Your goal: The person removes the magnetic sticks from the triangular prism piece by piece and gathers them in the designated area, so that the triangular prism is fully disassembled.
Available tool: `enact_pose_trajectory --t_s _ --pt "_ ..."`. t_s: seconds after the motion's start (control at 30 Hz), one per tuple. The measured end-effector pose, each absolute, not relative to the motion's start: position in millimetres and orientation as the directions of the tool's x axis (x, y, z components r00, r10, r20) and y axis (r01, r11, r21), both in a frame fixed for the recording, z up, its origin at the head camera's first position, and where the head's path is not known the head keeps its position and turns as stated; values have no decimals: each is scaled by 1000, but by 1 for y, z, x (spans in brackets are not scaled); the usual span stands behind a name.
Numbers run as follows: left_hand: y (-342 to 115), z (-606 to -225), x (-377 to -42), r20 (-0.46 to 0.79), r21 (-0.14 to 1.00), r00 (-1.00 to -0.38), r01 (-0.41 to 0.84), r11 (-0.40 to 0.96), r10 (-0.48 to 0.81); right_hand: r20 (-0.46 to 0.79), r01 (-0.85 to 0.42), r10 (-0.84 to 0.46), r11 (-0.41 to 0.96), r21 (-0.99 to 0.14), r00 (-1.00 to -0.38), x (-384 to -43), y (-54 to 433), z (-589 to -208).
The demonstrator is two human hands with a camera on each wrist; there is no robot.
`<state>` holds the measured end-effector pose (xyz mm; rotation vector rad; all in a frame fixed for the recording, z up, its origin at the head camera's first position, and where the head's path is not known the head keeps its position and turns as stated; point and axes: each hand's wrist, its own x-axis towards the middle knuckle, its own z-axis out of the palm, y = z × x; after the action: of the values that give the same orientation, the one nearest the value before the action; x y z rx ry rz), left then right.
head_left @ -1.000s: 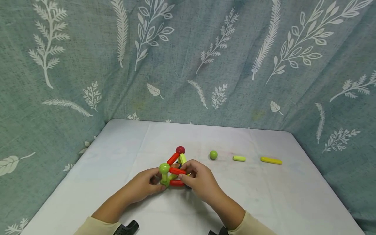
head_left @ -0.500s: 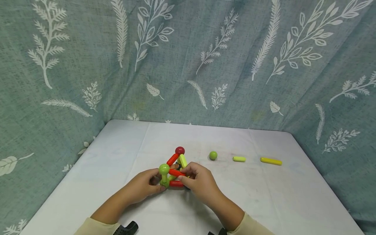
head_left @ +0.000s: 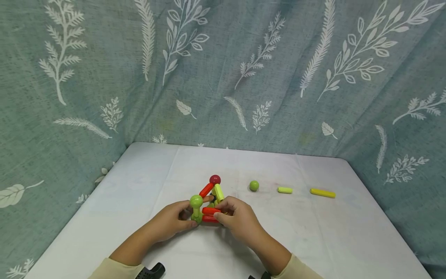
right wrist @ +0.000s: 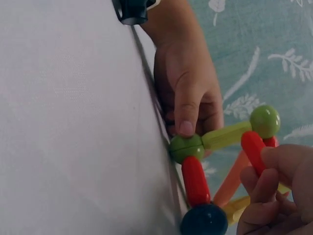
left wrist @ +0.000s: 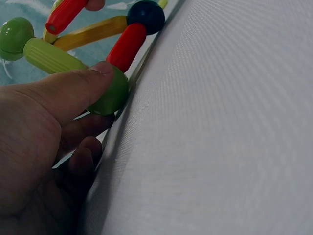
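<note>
A frame of coloured rods and balls stands on the table, with a dark red ball (head_left: 215, 179) at its far corner. My left hand (head_left: 174, 221) holds the frame's lower green ball (left wrist: 110, 93), thumb on top. A light green rod (right wrist: 227, 135) rises from that ball to an upper green ball (head_left: 196, 201). My right hand (head_left: 238, 217) pinches a red rod (right wrist: 254, 149) between thumb and fingers; its bare end (left wrist: 53, 25) shows apart from the upper ball. Below it, another red rod (right wrist: 195, 181) joins the lower green ball to a dark blue ball (right wrist: 204, 220).
To the right on the white table (head_left: 348, 232) lie a loose green ball (head_left: 254, 185), a short light green rod (head_left: 285, 190) and a longer yellow rod (head_left: 322, 193). A leaf-patterned curtain (head_left: 216, 77) hangs round the table's back and sides.
The red rod in my right hand has dropped away from the upper green ball, its left end now lower. My right hand has lowered slightly; my left hand keeps its hold.
</note>
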<state>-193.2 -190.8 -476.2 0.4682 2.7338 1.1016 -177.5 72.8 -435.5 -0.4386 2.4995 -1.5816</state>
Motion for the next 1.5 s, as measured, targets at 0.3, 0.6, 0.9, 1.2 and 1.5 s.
enact_pose_trajectory --t_s 0.3,0.6,0.9,1.2,1.5 --pt "-190 -474 -192 -32 701 -939 223 678 342 3 -125 -319 361 -924 -948 -180 80 -435" --pt "-189 -475 -193 -44 697 -940 214 685 339 6 -137 -333 373 -918 -943 -184 95 -431" --pt "-189 -475 -191 -40 692 -944 211 690 329 -1 -107 -291 358 -928 -957 -192 118 -434" --pt "-190 -475 -192 -27 692 -943 221 687 331 -31 -45 -194 378 -925 -981 -203 141 -437" --pt "-189 -476 -192 -31 686 -946 214 695 323 -31 -13 -95 437 -900 -995 -210 163 -444"
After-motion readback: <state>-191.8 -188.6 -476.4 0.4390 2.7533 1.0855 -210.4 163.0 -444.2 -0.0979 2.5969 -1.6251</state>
